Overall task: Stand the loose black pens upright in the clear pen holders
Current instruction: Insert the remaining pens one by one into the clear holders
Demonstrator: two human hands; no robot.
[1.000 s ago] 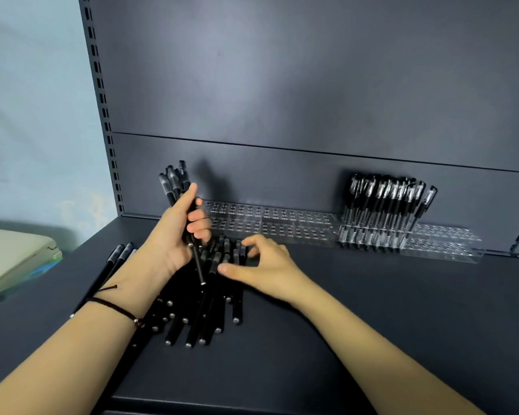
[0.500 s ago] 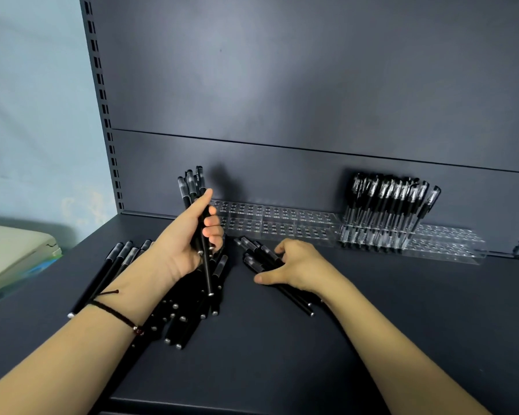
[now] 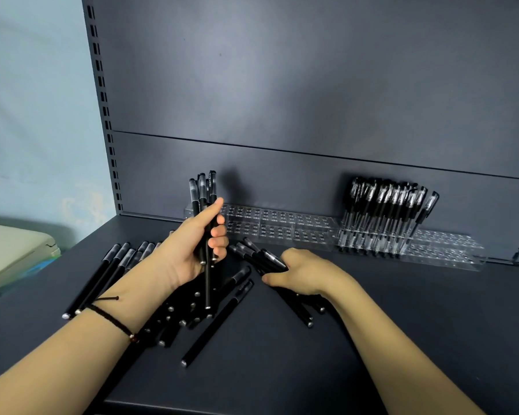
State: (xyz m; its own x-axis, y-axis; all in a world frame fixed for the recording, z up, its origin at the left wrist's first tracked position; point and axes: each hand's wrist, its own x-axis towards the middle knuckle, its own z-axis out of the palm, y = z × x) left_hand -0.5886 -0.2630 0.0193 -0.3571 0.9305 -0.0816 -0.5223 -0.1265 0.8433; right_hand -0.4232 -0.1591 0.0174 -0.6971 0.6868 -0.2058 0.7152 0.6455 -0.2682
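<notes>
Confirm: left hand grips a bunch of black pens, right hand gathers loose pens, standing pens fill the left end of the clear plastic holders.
No: head view shows the standing black pens toward the right of the clear plastic holders, left end empty. The left hand grips a bunch of black pens; the right hand gathers loose pens.

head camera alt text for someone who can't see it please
A person's left hand holds a bundle of black pens upright while the right hand grips a small cluster of pens lying on a dark shelf. More loose pens lie around the left wrist. Behind, clear pen holders are mostly empty, one section filled with standing pens.
</notes>
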